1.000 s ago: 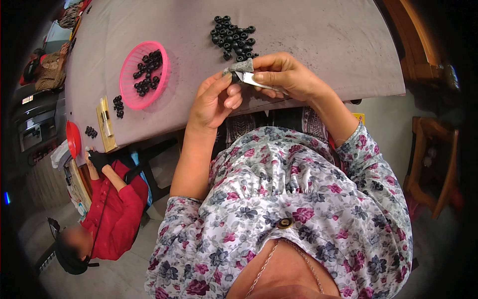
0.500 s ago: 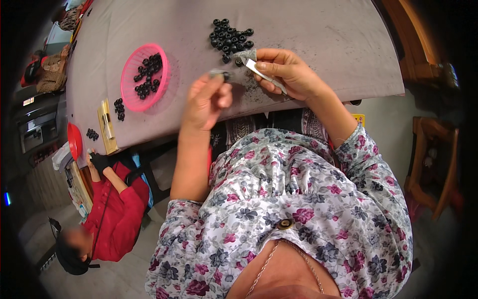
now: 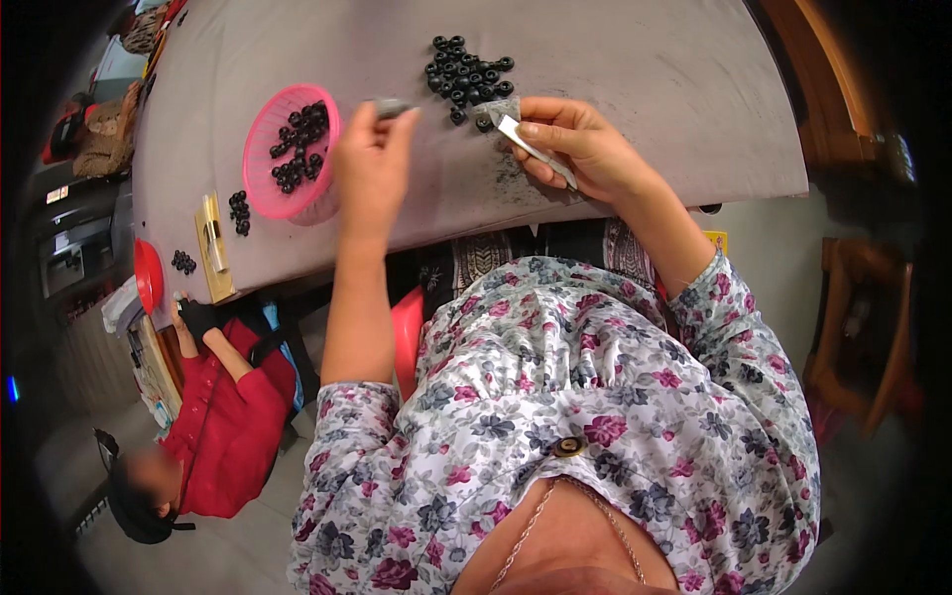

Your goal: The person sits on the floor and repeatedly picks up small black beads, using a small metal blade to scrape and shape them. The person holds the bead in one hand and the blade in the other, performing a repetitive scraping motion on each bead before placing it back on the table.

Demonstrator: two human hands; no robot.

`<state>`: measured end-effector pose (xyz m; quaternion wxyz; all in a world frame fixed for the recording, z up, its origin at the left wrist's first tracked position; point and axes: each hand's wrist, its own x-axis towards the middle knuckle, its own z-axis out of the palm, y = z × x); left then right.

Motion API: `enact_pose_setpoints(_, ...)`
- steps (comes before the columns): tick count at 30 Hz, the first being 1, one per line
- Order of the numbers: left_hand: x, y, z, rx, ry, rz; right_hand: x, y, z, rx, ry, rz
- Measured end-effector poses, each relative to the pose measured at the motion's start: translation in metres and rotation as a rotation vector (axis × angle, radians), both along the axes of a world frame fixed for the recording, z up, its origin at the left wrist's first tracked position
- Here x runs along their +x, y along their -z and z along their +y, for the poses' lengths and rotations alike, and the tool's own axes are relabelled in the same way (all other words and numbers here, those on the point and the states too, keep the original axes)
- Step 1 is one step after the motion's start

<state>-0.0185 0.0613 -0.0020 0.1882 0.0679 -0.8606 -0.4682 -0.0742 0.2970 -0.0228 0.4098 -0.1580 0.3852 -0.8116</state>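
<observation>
My left hand [image 3: 373, 169] is raised between the pink basket and the bead pile, its fingers pinched on a small dark grey piece [image 3: 392, 107] blurred by motion. Over the table edge, my right hand [image 3: 580, 149] grips a narrow white strip-like tool [image 3: 538, 152]; a crumpled grey scrap [image 3: 499, 109] sticks out at its fingertips. Just beyond that hand lies a pile of black round beads [image 3: 461, 74], several with holes showing. The pink mesh basket [image 3: 253, 149] holds more black beads [image 3: 297, 144].
Dark crumbs [image 3: 511, 174] dot the grey tablecloth [image 3: 645, 59]. Left of the basket are a small bead cluster [image 3: 239, 212], a yellowish packet [image 3: 215, 248] and a red bowl [image 3: 148, 276]. Another person in red [image 3: 233, 426] sits at the left; wooden chairs [image 3: 863, 327] stand right.
My left hand has moved left and farther from me, toward the pink basket, with the small dark piece in its fingers. The right hand has hardly moved and keeps its grip.
</observation>
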Motion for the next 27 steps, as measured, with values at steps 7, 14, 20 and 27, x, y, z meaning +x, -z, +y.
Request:
enact_pose_setpoints(7,-0.019,0.01,0.027,-0.3,0.046,-0.107,0.001,-0.003,-0.001,0.009,-0.009,0.015)
enact_pose_setpoints(14,-0.005,0.014,0.031,-0.315,0.104,-0.087,0.004,-0.004,-0.002,0.11,0.004,0.083)
enact_pose_setpoints(20,0.006,0.012,0.028,0.784,0.208,-0.234,0.011,-0.011,-0.002,0.228,0.001,0.348)
enact_pose_setpoints(27,0.017,0.015,0.032,1.442,0.369,-0.432,0.012,-0.008,-0.003,0.239,-0.01,0.373)
